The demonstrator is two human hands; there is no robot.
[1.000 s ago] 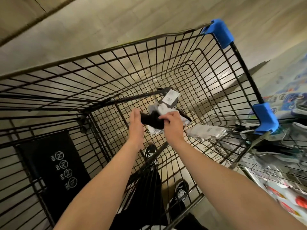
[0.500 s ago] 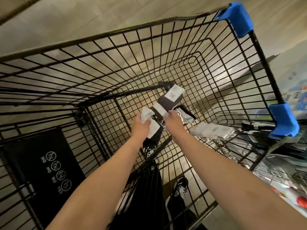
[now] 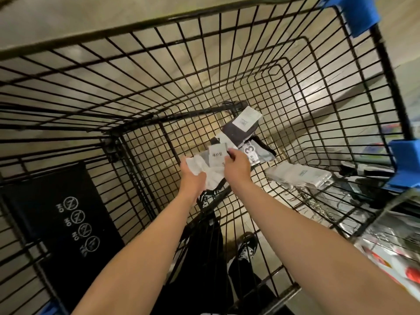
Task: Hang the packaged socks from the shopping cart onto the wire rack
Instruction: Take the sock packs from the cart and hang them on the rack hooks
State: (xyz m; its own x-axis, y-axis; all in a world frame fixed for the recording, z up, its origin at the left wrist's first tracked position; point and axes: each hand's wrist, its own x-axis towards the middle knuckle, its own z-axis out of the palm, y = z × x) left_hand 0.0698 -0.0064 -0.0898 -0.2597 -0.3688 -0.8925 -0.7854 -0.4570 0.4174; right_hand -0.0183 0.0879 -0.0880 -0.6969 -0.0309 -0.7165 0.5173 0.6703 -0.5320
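- The left hand [image 3: 193,178] sits low inside the shopping cart [image 3: 136,87], its fingers curled under a white sock pack [image 3: 212,178] and holding it from below.
- The right hand [image 3: 238,169] pinches the right edge of that pack's label card [image 3: 217,155], thumb and fingertips closed on it. Half a second ago these fingers were on a darker pack instead.
- That dark grey sock pack [image 3: 236,133] now lies free on the cart floor, just beyond the right hand, with its white tag pointing away from the grip.
- Between the right hand and the dark pack lies a grey pack marked 3 [image 3: 252,153], close to the knuckles. Whether it touches them I cannot tell.
- A clear-wrapped white pack [image 3: 297,176] rests on the cart floor to the right of the grip, apart from both hands, as before.
- The white socks have come up and spread wider in the left palm than they were a moment ago.
- A black seat flap [image 3: 68,214] with "NO" symbols hangs well to the left of the hands.
- A blue corner guard [image 3: 406,164] sits far right of the grip, and the goods past it are blurred.
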